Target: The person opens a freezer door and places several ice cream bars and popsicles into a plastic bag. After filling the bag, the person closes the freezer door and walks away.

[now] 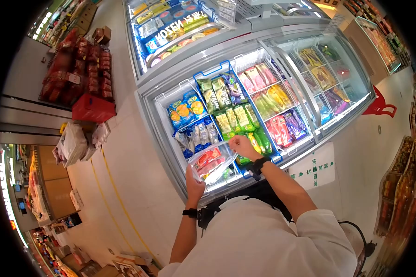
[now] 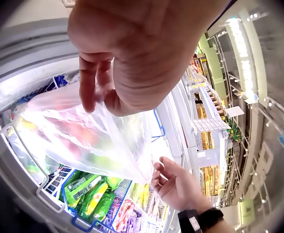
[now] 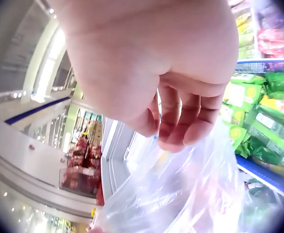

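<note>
A clear plastic bag (image 1: 223, 167) is stretched between my two hands over the front corner of an open chest freezer (image 1: 164, 152). My left hand (image 1: 195, 184) pinches its left edge with thumb and fingers. At the bag's upper right edge, the curled fingers of my right hand (image 1: 244, 147) pinch the plastic, seen close in the right wrist view. Red packets (image 1: 208, 158) show through the bag in the head view. In the left wrist view the bag (image 2: 78, 131) hangs wide, with blurred red and green colours behind its film.
Wire baskets in the freezer hold blue packs with orange pictures (image 1: 187, 111), green packets (image 1: 238, 118) and pink packs (image 1: 259, 76). A sliding glass lid (image 1: 326, 78) covers the right part. Red goods (image 1: 78, 69) are stacked across the aisle at left. Another freezer (image 1: 175, 27) adjoins behind.
</note>
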`<action>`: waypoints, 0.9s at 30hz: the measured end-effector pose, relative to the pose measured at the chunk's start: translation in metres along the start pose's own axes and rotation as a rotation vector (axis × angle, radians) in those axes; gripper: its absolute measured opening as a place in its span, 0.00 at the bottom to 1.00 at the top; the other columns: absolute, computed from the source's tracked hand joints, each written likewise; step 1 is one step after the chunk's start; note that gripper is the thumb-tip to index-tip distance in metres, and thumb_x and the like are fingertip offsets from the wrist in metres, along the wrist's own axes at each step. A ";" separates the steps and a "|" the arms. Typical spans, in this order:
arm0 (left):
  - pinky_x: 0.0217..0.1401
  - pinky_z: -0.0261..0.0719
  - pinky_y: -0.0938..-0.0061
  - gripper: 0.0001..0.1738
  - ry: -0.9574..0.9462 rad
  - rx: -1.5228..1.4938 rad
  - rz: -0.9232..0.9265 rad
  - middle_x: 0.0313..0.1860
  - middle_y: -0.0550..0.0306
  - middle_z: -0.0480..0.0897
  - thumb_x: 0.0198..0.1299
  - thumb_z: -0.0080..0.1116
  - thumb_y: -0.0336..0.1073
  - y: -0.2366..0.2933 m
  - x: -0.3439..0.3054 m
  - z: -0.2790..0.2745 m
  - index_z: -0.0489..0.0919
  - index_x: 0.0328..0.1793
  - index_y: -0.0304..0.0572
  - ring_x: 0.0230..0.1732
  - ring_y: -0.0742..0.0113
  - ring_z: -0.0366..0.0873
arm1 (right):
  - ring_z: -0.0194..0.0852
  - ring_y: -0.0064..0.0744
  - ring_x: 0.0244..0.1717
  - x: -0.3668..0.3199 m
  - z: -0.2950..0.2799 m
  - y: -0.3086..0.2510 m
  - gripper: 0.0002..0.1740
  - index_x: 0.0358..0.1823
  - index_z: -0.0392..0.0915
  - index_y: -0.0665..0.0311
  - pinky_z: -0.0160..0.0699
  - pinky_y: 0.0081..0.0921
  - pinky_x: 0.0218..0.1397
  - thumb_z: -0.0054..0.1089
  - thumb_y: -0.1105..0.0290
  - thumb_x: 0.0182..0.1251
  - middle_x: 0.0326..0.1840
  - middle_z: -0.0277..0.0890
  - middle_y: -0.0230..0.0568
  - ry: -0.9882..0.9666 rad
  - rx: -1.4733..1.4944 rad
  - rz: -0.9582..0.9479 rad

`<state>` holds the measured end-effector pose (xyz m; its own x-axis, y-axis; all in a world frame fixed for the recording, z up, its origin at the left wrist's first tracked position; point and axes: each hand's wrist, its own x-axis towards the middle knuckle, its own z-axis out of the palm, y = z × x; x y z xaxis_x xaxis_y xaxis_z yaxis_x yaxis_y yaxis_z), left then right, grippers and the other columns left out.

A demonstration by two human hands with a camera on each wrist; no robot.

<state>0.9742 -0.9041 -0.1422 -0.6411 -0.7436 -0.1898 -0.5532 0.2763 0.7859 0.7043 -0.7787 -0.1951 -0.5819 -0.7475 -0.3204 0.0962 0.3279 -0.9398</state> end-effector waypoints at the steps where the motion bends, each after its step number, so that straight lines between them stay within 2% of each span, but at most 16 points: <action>1: 0.43 0.79 0.75 0.47 0.014 -0.008 -0.020 0.71 0.42 0.64 0.42 0.55 0.17 0.002 0.002 -0.001 0.59 0.76 0.36 0.58 0.53 0.73 | 0.80 0.28 0.29 0.000 -0.015 0.009 0.05 0.33 0.79 0.67 0.78 0.25 0.31 0.58 0.73 0.64 0.29 0.80 0.39 0.057 0.041 0.041; 2: 0.43 0.78 0.75 0.46 0.027 -0.014 -0.040 0.71 0.42 0.64 0.42 0.55 0.17 0.004 0.004 -0.001 0.61 0.75 0.37 0.56 0.53 0.75 | 0.80 0.24 0.28 -0.001 -0.029 0.019 0.06 0.34 0.79 0.67 0.78 0.22 0.29 0.56 0.74 0.67 0.29 0.79 0.37 0.115 0.083 0.083; 5: 0.43 0.79 0.73 0.42 0.083 0.039 0.017 0.67 0.43 0.67 0.43 0.54 0.17 0.005 0.010 -0.001 0.67 0.71 0.41 0.54 0.52 0.76 | 0.80 0.26 0.24 0.001 -0.066 0.061 0.07 0.37 0.80 0.67 0.76 0.23 0.25 0.60 0.72 0.62 0.25 0.81 0.41 0.234 0.049 0.247; 8: 0.44 0.80 0.72 0.37 0.053 0.141 -0.071 0.61 0.44 0.69 0.45 0.57 0.18 -0.009 0.010 -0.004 0.71 0.67 0.44 0.54 0.52 0.75 | 0.81 0.28 0.22 -0.001 -0.087 0.067 0.06 0.31 0.80 0.69 0.76 0.25 0.23 0.59 0.72 0.60 0.24 0.81 0.41 0.169 0.021 0.495; 11: 0.49 0.80 0.69 0.34 0.077 0.114 -0.081 0.58 0.43 0.70 0.48 0.62 0.23 -0.005 0.011 -0.005 0.73 0.66 0.46 0.56 0.51 0.73 | 0.76 0.25 0.19 0.018 -0.085 0.104 0.07 0.29 0.79 0.69 0.73 0.23 0.19 0.57 0.72 0.58 0.24 0.79 0.39 0.091 0.002 0.530; 12: 0.49 0.80 0.69 0.34 0.061 0.141 -0.076 0.57 0.42 0.70 0.48 0.64 0.24 -0.002 0.011 -0.005 0.73 0.66 0.46 0.56 0.50 0.73 | 0.80 0.33 0.20 0.023 -0.080 0.111 0.11 0.16 0.79 0.67 0.78 0.29 0.23 0.59 0.72 0.54 0.21 0.80 0.45 0.080 0.057 0.493; 14: 0.50 0.81 0.67 0.33 0.029 0.198 -0.061 0.56 0.41 0.70 0.50 0.66 0.27 0.007 0.012 -0.006 0.74 0.66 0.48 0.56 0.48 0.72 | 0.82 0.39 0.24 0.051 -0.062 0.185 0.09 0.18 0.80 0.67 0.79 0.35 0.26 0.60 0.71 0.52 0.22 0.80 0.47 -0.009 -0.324 0.101; 17: 0.52 0.81 0.65 0.33 -0.072 0.356 -0.097 0.59 0.35 0.69 0.52 0.67 0.31 0.004 0.004 -0.011 0.73 0.67 0.51 0.61 0.42 0.69 | 0.81 0.53 0.41 0.072 -0.040 0.155 0.10 0.26 0.82 0.66 0.80 0.44 0.43 0.61 0.66 0.50 0.35 0.81 0.51 0.018 -0.418 0.236; 18: 0.51 0.84 0.65 0.31 -0.082 0.368 -0.066 0.63 0.29 0.66 0.53 0.67 0.34 -0.005 -0.001 -0.012 0.74 0.67 0.51 0.65 0.36 0.66 | 0.80 0.54 0.44 0.076 -0.031 0.151 0.11 0.28 0.82 0.67 0.79 0.44 0.47 0.61 0.65 0.50 0.38 0.81 0.52 0.071 -0.417 0.211; 19: 0.50 0.84 0.65 0.30 -0.100 0.355 -0.086 0.64 0.28 0.65 0.54 0.67 0.34 0.006 -0.002 -0.014 0.74 0.66 0.51 0.65 0.36 0.66 | 0.79 0.55 0.47 0.081 -0.023 0.152 0.12 0.30 0.82 0.67 0.78 0.44 0.50 0.61 0.64 0.51 0.41 0.81 0.52 0.127 -0.413 0.187; 20: 0.49 0.85 0.66 0.29 -0.116 0.341 -0.101 0.65 0.27 0.64 0.55 0.66 0.35 0.018 -0.003 -0.016 0.75 0.66 0.50 0.66 0.35 0.66 | 0.77 0.53 0.53 0.093 -0.019 0.152 0.16 0.41 0.82 0.63 0.76 0.39 0.56 0.66 0.63 0.52 0.47 0.81 0.53 0.036 -0.422 0.269; 23: 0.46 0.86 0.67 0.26 -0.124 0.346 -0.117 0.65 0.28 0.64 0.57 0.65 0.36 0.027 -0.005 -0.019 0.76 0.64 0.48 0.64 0.37 0.68 | 0.75 0.53 0.56 0.116 0.012 0.172 0.22 0.48 0.79 0.66 0.75 0.40 0.58 0.66 0.63 0.52 0.50 0.79 0.54 0.173 -0.414 0.206; 24: 0.45 0.87 0.68 0.25 -0.119 0.355 -0.119 0.65 0.29 0.64 0.58 0.65 0.36 0.028 -0.001 -0.019 0.77 0.63 0.47 0.63 0.38 0.69 | 0.73 0.55 0.58 0.121 0.012 0.162 0.27 0.54 0.75 0.69 0.72 0.41 0.61 0.66 0.64 0.52 0.53 0.77 0.57 0.130 -0.373 0.280; 27: 0.44 0.86 0.69 0.24 -0.157 0.298 -0.217 0.65 0.33 0.65 0.58 0.64 0.35 0.053 0.010 -0.024 0.77 0.62 0.44 0.60 0.43 0.72 | 0.76 0.58 0.54 0.139 0.023 0.167 0.28 0.55 0.72 0.69 0.76 0.44 0.57 0.67 0.64 0.53 0.49 0.78 0.61 0.123 -0.366 0.397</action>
<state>0.9510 -0.9117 -0.0880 -0.5531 -0.7082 -0.4387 -0.7999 0.3044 0.5171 0.6577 -0.8407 -0.3992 -0.6501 -0.4595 -0.6052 0.0538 0.7666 -0.6398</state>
